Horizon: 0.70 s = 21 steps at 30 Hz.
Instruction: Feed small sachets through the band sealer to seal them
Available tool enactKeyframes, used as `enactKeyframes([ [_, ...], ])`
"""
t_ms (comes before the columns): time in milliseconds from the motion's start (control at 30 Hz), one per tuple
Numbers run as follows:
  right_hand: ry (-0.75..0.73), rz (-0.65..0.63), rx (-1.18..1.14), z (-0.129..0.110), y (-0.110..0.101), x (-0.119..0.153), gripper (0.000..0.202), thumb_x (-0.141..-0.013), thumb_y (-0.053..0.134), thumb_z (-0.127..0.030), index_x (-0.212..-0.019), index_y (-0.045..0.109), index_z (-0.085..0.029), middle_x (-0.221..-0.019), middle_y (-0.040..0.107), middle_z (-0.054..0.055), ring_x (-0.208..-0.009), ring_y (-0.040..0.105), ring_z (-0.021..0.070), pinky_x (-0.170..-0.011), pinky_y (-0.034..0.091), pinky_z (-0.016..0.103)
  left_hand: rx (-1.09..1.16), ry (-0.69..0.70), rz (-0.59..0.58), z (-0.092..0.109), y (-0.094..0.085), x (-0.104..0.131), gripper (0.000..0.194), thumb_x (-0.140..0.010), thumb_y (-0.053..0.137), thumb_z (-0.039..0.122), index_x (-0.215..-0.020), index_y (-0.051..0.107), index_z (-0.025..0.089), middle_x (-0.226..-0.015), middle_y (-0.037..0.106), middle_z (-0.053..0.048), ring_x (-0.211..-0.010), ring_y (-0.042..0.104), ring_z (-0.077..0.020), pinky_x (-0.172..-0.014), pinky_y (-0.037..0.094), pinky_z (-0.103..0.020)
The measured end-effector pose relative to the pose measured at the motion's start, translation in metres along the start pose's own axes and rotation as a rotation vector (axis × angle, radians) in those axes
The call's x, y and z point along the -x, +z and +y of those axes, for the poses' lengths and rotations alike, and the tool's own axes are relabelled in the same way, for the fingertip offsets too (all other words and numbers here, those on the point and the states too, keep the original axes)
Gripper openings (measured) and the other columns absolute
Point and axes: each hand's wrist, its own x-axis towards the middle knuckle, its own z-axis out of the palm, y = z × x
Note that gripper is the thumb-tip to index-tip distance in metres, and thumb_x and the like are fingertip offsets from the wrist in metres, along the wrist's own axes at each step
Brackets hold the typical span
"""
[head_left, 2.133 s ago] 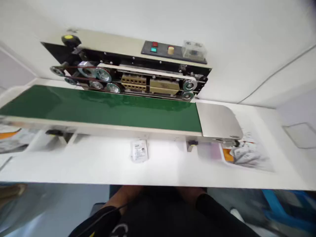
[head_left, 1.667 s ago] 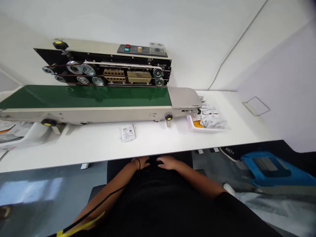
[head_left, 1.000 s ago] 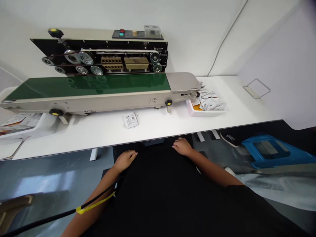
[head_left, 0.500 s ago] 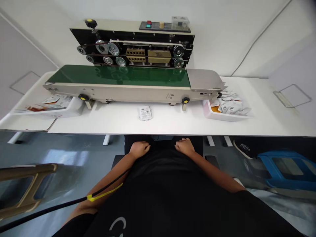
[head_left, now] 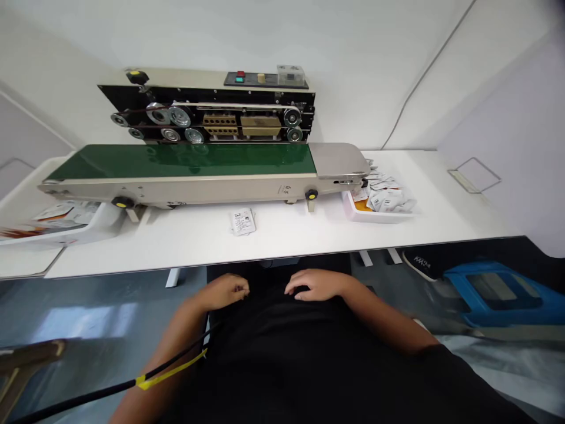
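Note:
My left hand point(head_left: 226, 291) hovers over my lap, below the table's front edge, with its fingers loosely curled in and nothing visible in them. To its right, my right hand point(head_left: 316, 285) is also above my lap, holding nothing, with thumb and fingers apart. Beyond the hands, a small stack of printed white sachets point(head_left: 243, 222) lies on the white table point(head_left: 189, 244). Behind the stack stands a band sealing machine point(head_left: 260, 125) with a green conveyor belt point(head_left: 185, 161).
At the left sits a white bin point(head_left: 108, 224) of sachets; another white bin point(head_left: 375, 217) of sachets stands under the conveyor's right end. A blue stool point(head_left: 468, 288) and a shoe point(head_left: 419, 265) are at lower right. A black cable point(head_left: 101, 391) crosses my left arm.
Both hands have lifted off my lap. The right hand has opened its fingers and turned inward. The view has tilted and shifted, so the machine appears lower and further left.

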Motion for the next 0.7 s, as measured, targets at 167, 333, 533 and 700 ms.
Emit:
enactKeyframes([
  [167,-0.074,0.380,0.114,-0.043,-0.050,-0.035,0.029,-0.105,0.051,-0.036,-0.118,0.074,-0.023,-0.110,0.075,0.006,-0.103,0.068,0.0201,-0.097,0.053,0.037,0.195,0.111,0.141,0.038,-0.088,0.022,0.027,-0.091,0.063,0.040,-0.080,0.074,0.017,-0.078,0.074,-0.004,-0.071,0.067,-0.0155,-0.069,0.050,-0.025],
  [333,0.001,0.547,0.519,-0.035,-0.054,-0.125,0.055,-0.098,0.063,-0.044,-0.146,0.057,-0.018,-0.155,0.054,0.017,-0.146,0.044,0.0360,-0.118,0.039,0.054,0.295,-0.006,0.698,0.042,-0.139,-0.033,0.031,-0.091,0.060,0.041,-0.071,0.062,0.016,-0.059,0.057,0.001,-0.056,0.051,-0.0098,-0.056,0.040,-0.021],
  [533,0.074,0.455,0.630,-0.020,-0.039,-0.164,0.102,-0.090,0.060,-0.075,-0.164,0.030,-0.011,-0.171,0.029,0.023,-0.161,0.020,0.0422,-0.129,0.021,0.059,0.422,-0.001,0.260,0.028,-0.162,-0.084,0.034,-0.084,0.076,0.041,-0.068,0.060,0.015,-0.055,0.058,-0.001,-0.048,0.050,-0.0081,-0.049,0.039,-0.020],
  [700,-0.067,0.474,0.657,-0.012,-0.051,-0.131,0.098,-0.079,0.076,-0.074,-0.155,0.049,-0.018,-0.155,0.049,0.019,-0.144,0.042,0.0394,-0.123,0.030,0.057,0.855,0.157,0.155,0.013,-0.158,-0.092,0.040,-0.078,0.080,0.046,-0.063,0.058,0.016,-0.047,0.050,0.000,-0.041,0.044,-0.0087,-0.043,0.031,-0.022],
])
